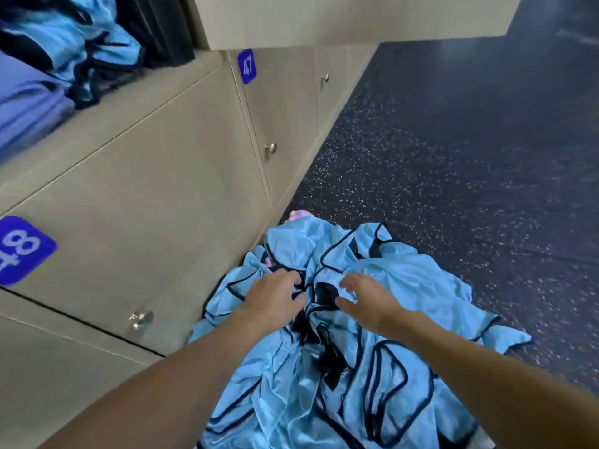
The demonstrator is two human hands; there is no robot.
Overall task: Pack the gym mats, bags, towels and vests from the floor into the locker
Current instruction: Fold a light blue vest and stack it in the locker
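Observation:
A heap of light-blue vests [405, 286] with dark trim lies on the floor against the locker bank. My left hand [275, 298] hovers over the heap's middle with fingers relaxed and spread, fingertips near the fabric. My right hand [366, 296] is beside it, also spread, just above the vests. Neither hand grips anything. The open locker [155, 30] at top left holds more blue vests [74, 43] and a purple folded mat or towel [26, 105]. A bit of pink cloth [301, 216] peeks out behind the heap.
Closed beige locker doors numbered 48 [22, 251] and 47 [246, 66] with round knobs [142, 319] run along the left. Dark speckled rubber floor [453, 157] stretches to the right and far side.

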